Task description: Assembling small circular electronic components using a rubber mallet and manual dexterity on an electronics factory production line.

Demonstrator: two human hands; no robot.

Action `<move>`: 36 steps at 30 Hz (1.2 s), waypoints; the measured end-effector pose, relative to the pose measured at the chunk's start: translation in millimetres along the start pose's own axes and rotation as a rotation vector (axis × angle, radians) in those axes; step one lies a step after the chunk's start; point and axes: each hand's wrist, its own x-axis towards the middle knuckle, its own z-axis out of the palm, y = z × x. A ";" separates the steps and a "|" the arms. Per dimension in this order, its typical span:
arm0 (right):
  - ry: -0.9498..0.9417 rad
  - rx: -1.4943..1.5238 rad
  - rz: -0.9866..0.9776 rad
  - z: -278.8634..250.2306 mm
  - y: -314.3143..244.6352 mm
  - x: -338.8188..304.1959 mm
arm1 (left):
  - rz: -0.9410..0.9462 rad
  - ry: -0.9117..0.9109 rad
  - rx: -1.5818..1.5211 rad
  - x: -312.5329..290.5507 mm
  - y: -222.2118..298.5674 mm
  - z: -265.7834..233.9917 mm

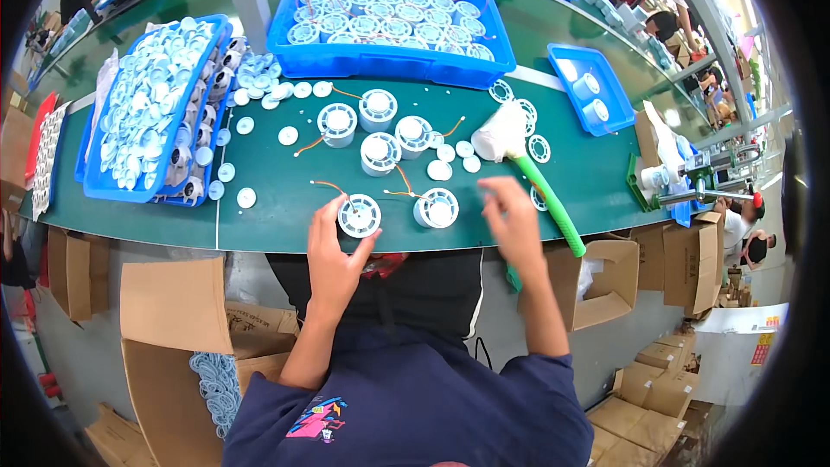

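Observation:
My left hand [333, 255] is closed around the sides of a white round housing [360, 215] with a slotted top, at the table's near edge; an orange wire trails from it. My right hand [512, 223] hovers right of a second, similar housing [436, 207], apart from it. Its fingers are curled together and slightly blurred; whatever they pinch, if anything, cannot be made out. Several more wired housings [379, 154] stand just beyond. A mallet [500, 135] with a whitish head and green handle [553, 207] lies right of them, beside slotted white rings [539, 149].
Small white caps [440, 170] lie scattered on the green table [277, 182]. A blue bin [389, 63] of housings stands at the back. Stacked blue trays [121, 186] hold caps at left. A smaller blue tray [575, 60] and a metal press [700, 182] stand right. Cardboard boxes [173, 303] flank me.

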 end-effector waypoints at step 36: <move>0.687 -0.061 0.209 11.7 67.1 -65.4 | 0.217 -0.312 -0.146 -48.6 47.6 58.7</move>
